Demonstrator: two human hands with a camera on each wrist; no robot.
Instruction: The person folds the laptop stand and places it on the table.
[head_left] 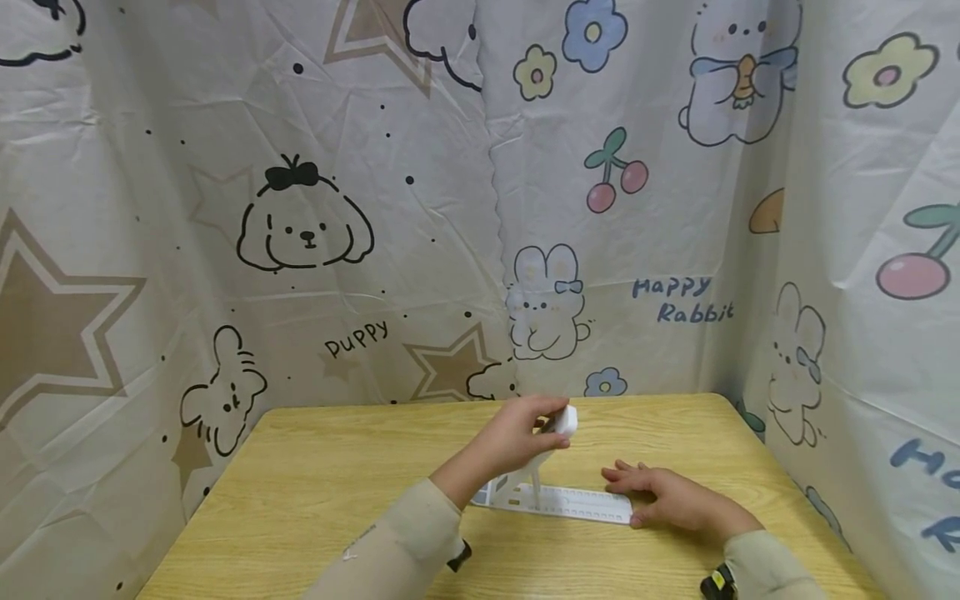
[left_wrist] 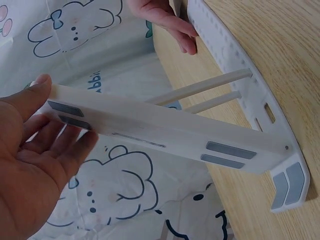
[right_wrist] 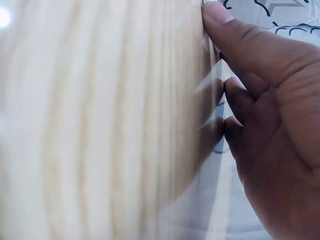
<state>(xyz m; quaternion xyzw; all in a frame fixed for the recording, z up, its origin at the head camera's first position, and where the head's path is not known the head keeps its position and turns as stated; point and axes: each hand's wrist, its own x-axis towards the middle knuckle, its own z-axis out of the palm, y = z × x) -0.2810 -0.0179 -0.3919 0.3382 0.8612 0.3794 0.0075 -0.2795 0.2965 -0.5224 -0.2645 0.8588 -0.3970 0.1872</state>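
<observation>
White stand (head_left: 551, 501) sits on the table (head_left: 337, 483), base (head_left: 592, 505) running left-right: left hand (head_left: 516, 435) pinches its tilted panel's (left_wrist: 175, 129) raised end; right hand (head_left: 670, 497), loosely spread, is nearest the base's right end.

Left hand (left_wrist: 42, 155) grips upper end of tilted white panel (left_wrist: 175, 128), thumb on top edge, fingers beneath. Grey pads (left_wrist: 230, 150) on panel, more on base end. Panel's lower end meets white base (left_wrist: 220, 50) lying on wood-grain table (left_wrist: 280, 45). Two rods (left_wrist: 215, 84) slant from base to behind panel. Right hand (left_wrist: 165, 19) beside base, contact unclear. Printed curtain (left_wrist: 125, 55) behind.
</observation>
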